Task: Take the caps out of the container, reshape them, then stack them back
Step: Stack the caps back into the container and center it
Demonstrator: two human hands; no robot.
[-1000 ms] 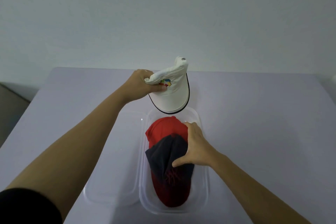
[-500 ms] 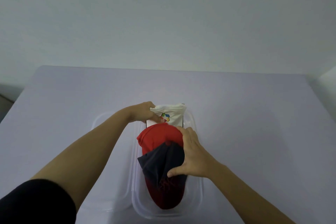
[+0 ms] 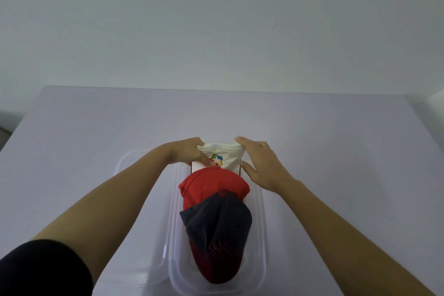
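Your left hand (image 3: pixel 186 152) pinches white cap (image 3: pixel 227 155) at far end of container (image 3: pixel 260 235). Your right hand (image 3: pixel 262 163) flat, fingers straight against cap's right side. Brim hidden behind red cap (image 3: pixel 211 182), itself half under navy cap (image 3: pixel 216 221).

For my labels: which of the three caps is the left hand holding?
The white cap with the coloured logo, at the far end of the container; the red cap and dark cap lie nearer, unheld.

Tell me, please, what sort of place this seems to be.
Probably a plain indoor staging or test setup rather than a lived-in room: a lilac table set against a blank white wall, holding a clear plastic container of caps.
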